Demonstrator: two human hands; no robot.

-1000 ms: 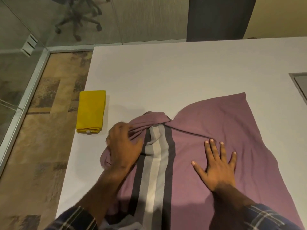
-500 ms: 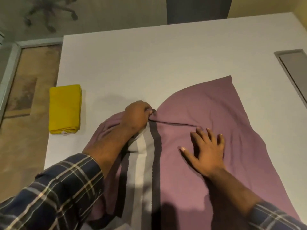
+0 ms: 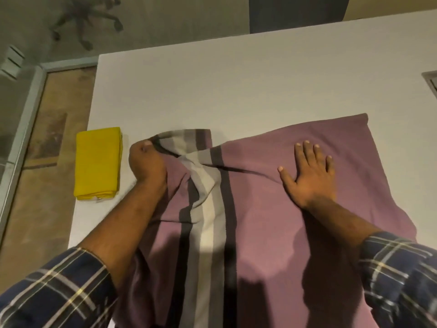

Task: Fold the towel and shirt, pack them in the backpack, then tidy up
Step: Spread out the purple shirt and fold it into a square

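A mauve towel (image 3: 267, 223) with grey, white and dark stripes lies spread over the white table (image 3: 212, 86). My left hand (image 3: 147, 163) grips its striped far-left corner and holds it out flat, away from me. My right hand (image 3: 309, 176) rests palm down, fingers spread, on the towel's right half. A folded yellow cloth (image 3: 98, 162) lies flat near the table's left edge, just left of my left hand. No backpack is in view.
The table's left edge runs close beside the yellow cloth, with carpet floor below it. A grey inset panel (image 3: 431, 81) sits at the table's right edge. An office chair base (image 3: 87, 17) stands behind a glass wall at the far left.
My left hand has pulled the bunched striped corner outward and to the far left, opening it flat. My right hand has slid farther up the towel and stays pressed on it.
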